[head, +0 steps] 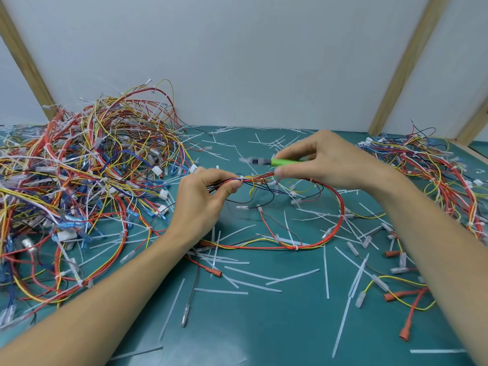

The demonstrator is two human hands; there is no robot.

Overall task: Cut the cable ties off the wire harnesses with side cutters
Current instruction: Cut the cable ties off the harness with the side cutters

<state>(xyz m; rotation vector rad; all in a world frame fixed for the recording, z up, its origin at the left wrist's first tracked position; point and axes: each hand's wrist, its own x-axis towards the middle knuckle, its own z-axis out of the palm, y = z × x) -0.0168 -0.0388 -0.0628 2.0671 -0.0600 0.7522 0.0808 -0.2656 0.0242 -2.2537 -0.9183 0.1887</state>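
Pinching the wire harness (266, 178), left grip (203, 199) closes; right grip (322, 159) clasps green-handled side cutters (266, 161); no legible writing.

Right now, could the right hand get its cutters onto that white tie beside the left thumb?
Probably yes. The right hand holds the green-handled cutters just above the harness, and the white tie sits exposed beside the left hand with nothing between.

Your side cutters (266, 161) smear with motion blur, jaws unreadable; your right hand (320, 159) hides the green handles. The wire pile (87, 186) is cut off at the left edge.
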